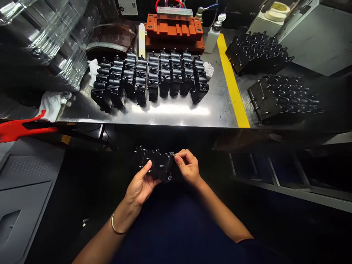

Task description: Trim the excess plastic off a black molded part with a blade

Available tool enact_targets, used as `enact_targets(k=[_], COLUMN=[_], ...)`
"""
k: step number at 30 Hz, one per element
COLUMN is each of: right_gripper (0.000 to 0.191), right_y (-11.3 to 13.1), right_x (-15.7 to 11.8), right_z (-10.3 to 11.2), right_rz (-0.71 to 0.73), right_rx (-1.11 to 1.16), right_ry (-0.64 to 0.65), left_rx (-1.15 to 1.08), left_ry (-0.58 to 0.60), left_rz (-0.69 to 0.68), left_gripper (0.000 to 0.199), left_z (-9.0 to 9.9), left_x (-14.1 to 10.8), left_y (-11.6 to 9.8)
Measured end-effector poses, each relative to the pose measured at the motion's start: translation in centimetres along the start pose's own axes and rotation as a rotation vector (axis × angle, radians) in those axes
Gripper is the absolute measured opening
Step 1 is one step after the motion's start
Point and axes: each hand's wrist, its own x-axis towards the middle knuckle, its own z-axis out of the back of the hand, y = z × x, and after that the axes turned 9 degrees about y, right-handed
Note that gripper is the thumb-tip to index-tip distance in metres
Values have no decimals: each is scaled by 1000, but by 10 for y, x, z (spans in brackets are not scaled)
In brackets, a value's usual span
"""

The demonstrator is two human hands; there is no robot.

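Note:
My left hand (141,185) is closed around a black molded part (158,165) in front of the bench edge, thumb across its face. Small shiny pins or bosses dot that face, with ring-like ends at the right. At the part's upper right corner, my right hand (189,167) pinches thumb against forefinger. Whatever lies between those fingertips is too small to make out. On the bench above stands a row of similar black parts (153,75), upright and side by side.
An orange fixture (174,29) sits behind the row, flanked by a white pump bottle (213,36) and a slim bottle (141,40). Beyond yellow tape (233,84) are two more black groups (286,97). Plastic-wrapped stacks (46,33) and a red handle (24,126) are at left.

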Motion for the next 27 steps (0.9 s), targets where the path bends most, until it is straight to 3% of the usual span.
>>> enact_targets(k=[5,13,16,19,22,27], right_gripper=[34,18,22,29,33,44], right_y=[-10,28,27,23,26,44], right_x=[2,-14,-12,-11,-13,-18], right_z=[6,6,3,5,15,30], right_rz=[-56,132,95,12,24,438], right_rx=[-8,43,-20,-84,-146,-313], right_ry=[-111,101,92,91,234,597], left_rx=[32,-23,45,163,318,509], left_ry=[30,-7,37,172,384,512], left_rz=[82,-6,-14,37,60,-61], left_gripper=[11,13,11,18,36,39], left_z=[10,10,16,24,30,34], left_x=[-10,-2,-1,-6,-11,-7], left_y=[4,2,5,4,-5,-28])
